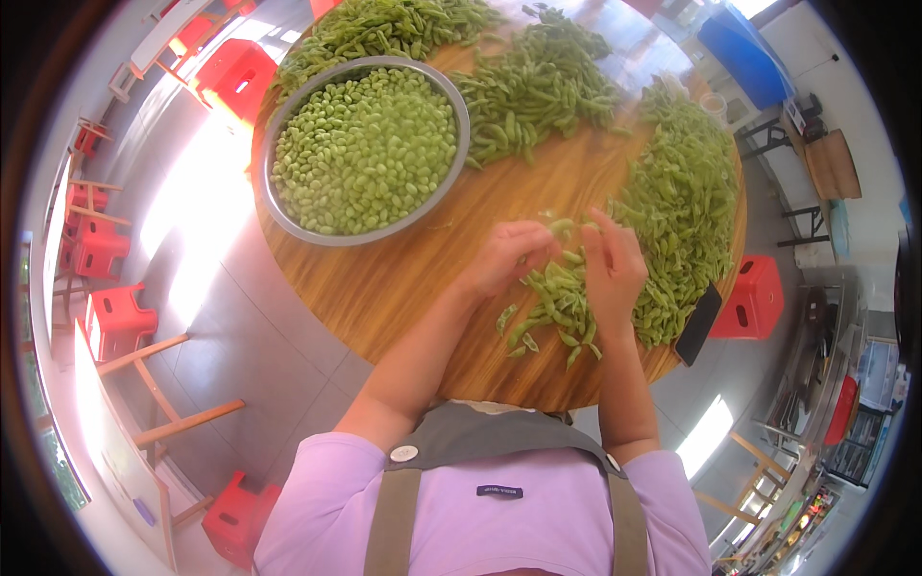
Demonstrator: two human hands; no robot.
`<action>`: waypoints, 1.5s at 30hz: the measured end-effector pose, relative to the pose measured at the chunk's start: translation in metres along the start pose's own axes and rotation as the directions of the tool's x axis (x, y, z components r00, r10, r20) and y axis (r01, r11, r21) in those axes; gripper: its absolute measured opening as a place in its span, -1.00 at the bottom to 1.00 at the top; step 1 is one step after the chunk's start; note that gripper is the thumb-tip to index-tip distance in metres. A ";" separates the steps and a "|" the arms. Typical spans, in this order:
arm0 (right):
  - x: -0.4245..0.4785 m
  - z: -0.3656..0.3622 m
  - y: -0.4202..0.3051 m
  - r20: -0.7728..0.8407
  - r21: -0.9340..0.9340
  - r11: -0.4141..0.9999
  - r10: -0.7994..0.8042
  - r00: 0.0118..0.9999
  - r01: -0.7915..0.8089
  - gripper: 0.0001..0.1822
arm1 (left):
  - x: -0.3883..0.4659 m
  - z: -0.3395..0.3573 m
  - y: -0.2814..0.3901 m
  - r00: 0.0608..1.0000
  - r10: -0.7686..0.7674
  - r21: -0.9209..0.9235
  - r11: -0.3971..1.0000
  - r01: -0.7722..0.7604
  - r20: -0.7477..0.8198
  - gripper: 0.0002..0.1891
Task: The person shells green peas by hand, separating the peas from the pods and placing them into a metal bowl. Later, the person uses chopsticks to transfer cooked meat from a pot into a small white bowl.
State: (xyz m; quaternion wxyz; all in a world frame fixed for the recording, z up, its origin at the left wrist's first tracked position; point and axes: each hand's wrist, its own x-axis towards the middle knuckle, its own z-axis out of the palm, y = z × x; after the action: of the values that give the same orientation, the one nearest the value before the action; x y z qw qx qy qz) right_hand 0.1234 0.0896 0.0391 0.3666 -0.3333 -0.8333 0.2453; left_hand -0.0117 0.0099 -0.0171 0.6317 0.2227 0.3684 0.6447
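Both my hands are raised over a small heap of green soybean pods [558,299] near the front of a round wooden table [346,281]. My left hand [515,252] has its fingers curled; a bit of green shows at them, though blur hides what it is. My right hand [614,263] is bent beside it, thumb and forefinger near each other, with a green pod close to the fingertips. Whether either hand grips a pod I cannot tell. Beyond my left hand stands a round metal bowl [467,140] full of shelled green beans [364,155].
Large piles of pods lie at the back left [389,29], back middle [533,86] and right [681,209]. A dark flat object [699,325] sits on the right table edge. Red plastic stools [749,299] and wooden-legged furniture stand around on the tiled floor.
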 end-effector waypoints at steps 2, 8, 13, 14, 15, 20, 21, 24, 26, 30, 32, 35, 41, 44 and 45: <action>0.001 0.004 -0.003 -0.005 0.060 0.990 -0.130 0.991 0.131 -0.78 | 0.003 -0.004 -0.007 1.000 0.001 0.010 1.000 -0.001 0.000 -0.76; -0.006 0.016 0.021 0.299 0.294 0.952 -0.008 0.954 -0.084 -0.80 | 0.002 0.000 -0.011 0.995 0.101 0.164 0.981 -0.102 0.018 -0.75; -0.002 0.011 0.024 0.532 0.542 0.591 0.309 0.788 -0.597 -0.80 | -0.002 0.003 -0.004 0.998 0.041 0.080 0.996 -0.044 0.038 -0.78; 0.000 0.010 0.023 0.582 0.543 0.497 0.358 0.730 -0.677 -0.81 | -0.002 0.002 -0.003 0.998 0.036 0.065 0.997 -0.039 0.042 -0.79; 0.000 0.012 0.025 0.590 0.591 0.418 0.359 0.723 -0.690 -0.82 | -0.002 0.001 -0.003 0.999 0.036 0.009 0.999 -0.036 0.038 -0.79; -0.003 0.018 0.034 0.638 0.702 0.147 0.306 0.707 -0.697 -0.82 | -0.001 -0.006 -0.002 0.998 0.036 -0.207 0.978 -0.025 0.050 -0.77; -0.001 0.017 0.030 0.647 0.698 0.099 0.337 0.684 -0.709 -0.82 | 0.000 -0.007 -0.003 0.998 0.047 -0.244 0.969 -0.036 0.036 -0.77; 0.001 0.009 0.021 0.686 0.699 -0.077 0.354 0.636 -0.711 -0.83 | 0.001 -0.011 -0.006 0.997 0.074 -0.342 0.937 -0.066 0.011 -0.77; -0.003 0.007 0.029 0.715 0.698 -0.234 0.268 0.646 -0.676 -0.86 | 0.001 -0.012 -0.006 0.996 0.088 -0.392 0.917 -0.075 0.015 -0.77; -0.003 0.007 0.018 0.594 0.717 0.158 0.370 0.714 -0.679 -0.88 | 0.000 -0.009 -0.002 0.997 0.058 -0.344 0.938 -0.041 0.041 -0.77; -0.003 0.013 0.011 0.427 0.608 0.585 0.329 0.842 -0.537 -0.86 | 0.001 -0.007 -0.002 0.998 0.056 -0.243 0.969 -0.045 0.039 -0.77; 0.002 0.021 0.006 0.386 0.451 0.765 0.296 0.874 -0.459 -0.87 | 0.003 -0.007 -0.007 0.999 0.029 -0.135 0.991 -0.025 0.022 -0.76; 0.004 0.015 0.031 0.447 0.719 0.253 0.544 0.710 -0.647 -0.86 | -0.001 -0.004 -0.001 0.998 0.029 -0.146 0.989 -0.020 0.063 -0.75; 0.003 0.004 0.031 0.508 0.571 0.389 0.524 0.683 -0.723 -0.82 | -0.002 -0.007 0.000 0.995 0.076 -0.205 0.977 -0.060 0.071 -0.76; 0.002 0.001 0.032 0.539 0.509 0.444 0.503 0.675 -0.737 -0.81 | -0.002 -0.007 -0.001 0.996 0.074 -0.201 0.978 -0.061 0.055 -0.75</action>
State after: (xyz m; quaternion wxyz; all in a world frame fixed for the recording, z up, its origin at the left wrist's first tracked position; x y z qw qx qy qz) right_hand 0.1338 0.1118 0.0184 0.2097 -0.4121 -0.5377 0.7051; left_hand -0.0164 0.0070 -0.0222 0.6397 0.1905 0.2744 0.6922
